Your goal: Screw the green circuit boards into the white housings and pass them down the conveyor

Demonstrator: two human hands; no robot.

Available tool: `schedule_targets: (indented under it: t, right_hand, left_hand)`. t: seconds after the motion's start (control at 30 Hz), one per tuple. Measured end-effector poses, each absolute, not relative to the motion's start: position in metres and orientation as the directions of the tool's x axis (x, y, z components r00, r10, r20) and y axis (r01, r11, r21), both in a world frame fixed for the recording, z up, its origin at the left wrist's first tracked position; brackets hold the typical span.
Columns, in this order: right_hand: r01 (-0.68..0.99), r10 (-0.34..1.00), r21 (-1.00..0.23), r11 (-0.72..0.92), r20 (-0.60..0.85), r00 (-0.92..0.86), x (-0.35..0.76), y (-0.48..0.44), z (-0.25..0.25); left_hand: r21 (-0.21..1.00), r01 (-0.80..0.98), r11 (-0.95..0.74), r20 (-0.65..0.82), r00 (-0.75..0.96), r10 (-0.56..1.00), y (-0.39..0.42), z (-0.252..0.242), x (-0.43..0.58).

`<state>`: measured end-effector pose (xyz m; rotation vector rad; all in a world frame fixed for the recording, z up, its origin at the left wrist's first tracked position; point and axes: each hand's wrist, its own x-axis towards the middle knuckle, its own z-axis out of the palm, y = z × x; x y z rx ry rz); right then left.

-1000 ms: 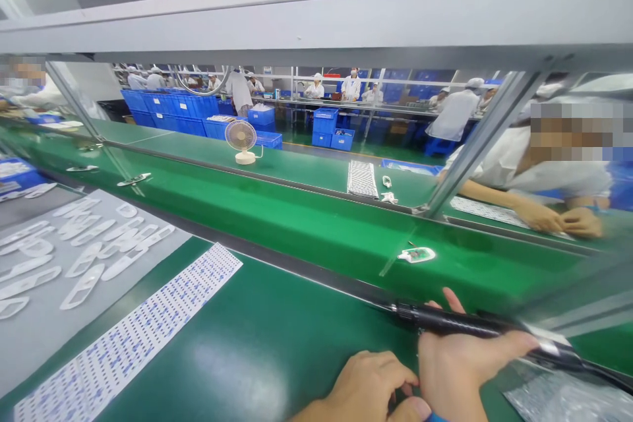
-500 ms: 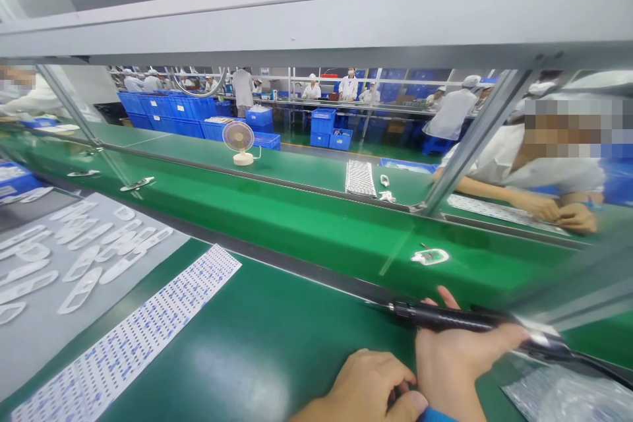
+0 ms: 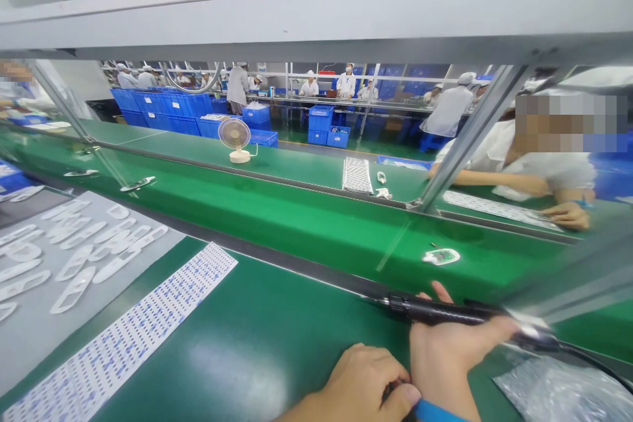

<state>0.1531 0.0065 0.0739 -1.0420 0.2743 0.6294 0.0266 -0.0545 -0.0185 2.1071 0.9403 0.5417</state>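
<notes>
Above the green counter (image 3: 277, 336), the right hand (image 3: 450, 349) clamps a black electric screwdriver (image 3: 430, 310), its long axis nearly level, tip pointing left; the left hand (image 3: 361, 386) curls just below, its grip hidden.

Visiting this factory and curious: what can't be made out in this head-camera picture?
Head view:
Left hand: what it pinches is hidden by its fingers.
Black corded tool: tip too small to identify the tool; right hand covers its middle.
Part on the green belt: too small for detail.
Silvery bag: cut off by the bottom edge.
</notes>
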Motion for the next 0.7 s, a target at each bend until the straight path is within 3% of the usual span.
schedule_targets:
  t: [0.33,0.7]
  right_hand:
    - [-0.608,0.352,-0.702,0.371,-0.5,0.792,0.153,0.007,0.074]
    - [-0.576,0.37,-0.705,0.413,-0.448,0.814,0.156,0.009,0.061]
  left_hand:
    - [0.761,0.449,-0.468,0.102,0.63,0.77,-0.057,-0.01,0.024]
    - [0.646,0.498,-0.579,0.203,0.619,0.759,-0.058,-0.011,0.03]
